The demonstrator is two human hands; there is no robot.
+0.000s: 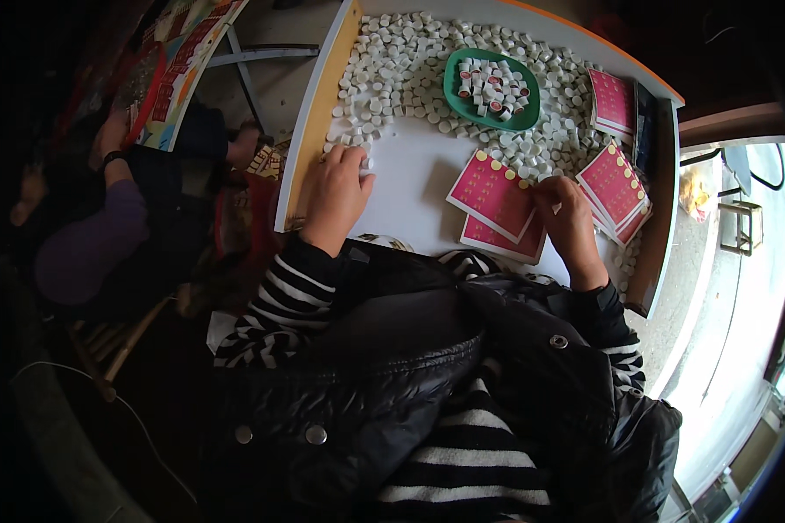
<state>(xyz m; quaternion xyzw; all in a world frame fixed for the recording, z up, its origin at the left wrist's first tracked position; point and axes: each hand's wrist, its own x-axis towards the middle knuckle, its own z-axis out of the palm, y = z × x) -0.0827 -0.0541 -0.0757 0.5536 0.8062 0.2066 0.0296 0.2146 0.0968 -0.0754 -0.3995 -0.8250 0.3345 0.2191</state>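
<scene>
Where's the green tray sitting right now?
In the head view the green tray sits at the far middle of the white table, ringed by loose white caps and holding more caps, beyond the pink cards.

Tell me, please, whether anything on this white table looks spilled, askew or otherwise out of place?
Nothing looks damaged. The small white caps lie loose in a wide heap around the green tray instead of inside it. The pink cards under the right hand overlap at skewed angles. The left hand rests at the heap's edge.
</scene>
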